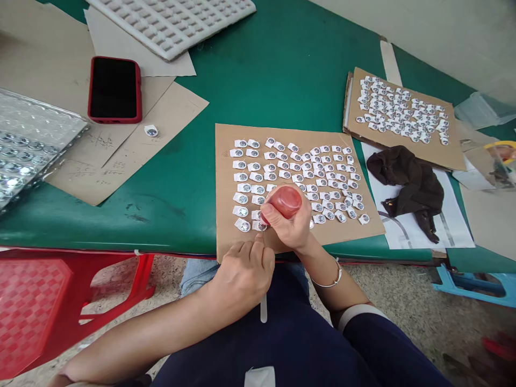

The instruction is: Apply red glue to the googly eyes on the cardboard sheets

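My right hand (288, 226) is closed around a small red squeeze bottle (285, 201), rounded bottom up. Its tip points down at the front left of a brown cardboard sheet (228, 250). Close beside it, my left hand (246, 271) has its fingers curled over a slim pale tool (263, 310), whose rounded end sticks out below the palm; the tool's kind cannot be made out. Just ahead of the left fingertips lies a small white tabbed piece with a shiny round centre (261, 226). Rows of similar pieces cover the sheet, partly hidden by my right hand.
A red-cased phone (115, 90) and papers lie left, near a clear blister tray (28, 148). A white gridded tray (173, 24) is behind. At right are another filled cardboard sheet (435, 148), a dark cloth (415, 185) and a clear container (481, 110).
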Motion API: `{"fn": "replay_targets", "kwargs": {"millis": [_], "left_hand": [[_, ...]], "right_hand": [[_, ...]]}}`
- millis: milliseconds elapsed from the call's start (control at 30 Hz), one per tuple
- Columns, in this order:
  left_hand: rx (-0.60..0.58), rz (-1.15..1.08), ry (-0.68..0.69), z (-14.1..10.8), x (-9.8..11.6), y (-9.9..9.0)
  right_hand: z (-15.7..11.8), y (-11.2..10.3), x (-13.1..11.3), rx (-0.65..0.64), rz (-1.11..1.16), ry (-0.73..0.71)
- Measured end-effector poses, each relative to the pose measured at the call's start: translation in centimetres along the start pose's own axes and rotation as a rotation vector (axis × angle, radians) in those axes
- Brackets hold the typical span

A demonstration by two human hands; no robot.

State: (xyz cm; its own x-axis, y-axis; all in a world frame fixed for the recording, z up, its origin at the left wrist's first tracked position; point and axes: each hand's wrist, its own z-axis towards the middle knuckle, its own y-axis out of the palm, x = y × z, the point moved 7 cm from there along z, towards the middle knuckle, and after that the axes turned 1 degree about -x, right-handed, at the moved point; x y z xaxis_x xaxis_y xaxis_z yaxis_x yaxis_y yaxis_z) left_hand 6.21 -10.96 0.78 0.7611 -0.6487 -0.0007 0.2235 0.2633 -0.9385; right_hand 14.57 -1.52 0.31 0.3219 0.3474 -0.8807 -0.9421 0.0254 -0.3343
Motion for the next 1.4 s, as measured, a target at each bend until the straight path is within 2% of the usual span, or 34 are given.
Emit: {"fn": "replay_targets", "kwargs": {"millis": [533, 1167, 1300, 1400], "left_hand": [[0.045, -0.041, -0.002, -0.1, 0.0, -0.1], [0.002, -0.128, -0.017, -0.2, -0.2, 0.4], [-0.036, -0.244, -0.033, 0.3, -1.5, -0.1], [-0.146, -0.452, -0.087, 1.1, -3.6, -0.1]], "right_hand": [[0.3, -0.4, -0.4, 0.059, -0.007, -0.078], [0.1, -1.0, -0.5, 0.104, -0.102, -0.132], [0.2, -0.9, -0.9, 0.082, -0.110, -0.126], [0.2, -1.0, -1.3, -0.006, -0.090, -0.097]]}}
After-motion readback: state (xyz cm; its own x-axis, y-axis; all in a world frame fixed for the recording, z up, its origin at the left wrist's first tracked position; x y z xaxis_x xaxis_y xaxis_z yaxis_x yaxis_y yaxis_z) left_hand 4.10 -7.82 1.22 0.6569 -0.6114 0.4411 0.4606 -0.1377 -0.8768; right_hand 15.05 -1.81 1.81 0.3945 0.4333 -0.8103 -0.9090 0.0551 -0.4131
